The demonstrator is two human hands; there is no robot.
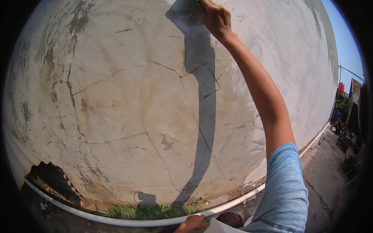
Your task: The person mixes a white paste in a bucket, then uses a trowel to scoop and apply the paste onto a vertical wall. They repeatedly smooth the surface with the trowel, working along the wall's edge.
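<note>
Arm stretched high against a cracked plaster wall (128, 101).
Right hand (215, 17) presses its curled fingers on something thin at the top edge; what it is I cannot tell. Left hand (192, 224) sits low, loosely closed near a white pipe (128, 222); its grip is hidden. Reaching so far risks a slip, and loose, cracked plaster could flake under pressure.

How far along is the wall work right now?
Done: a paler, smoother patch on the wall by the forearm, low on the right. In hand: the right hand is raised against the wall at the picture's top, any tool unclear; the left hand is low, by a white pipe. Left: the wide cracked, stained area to the left looks untouched.
</note>
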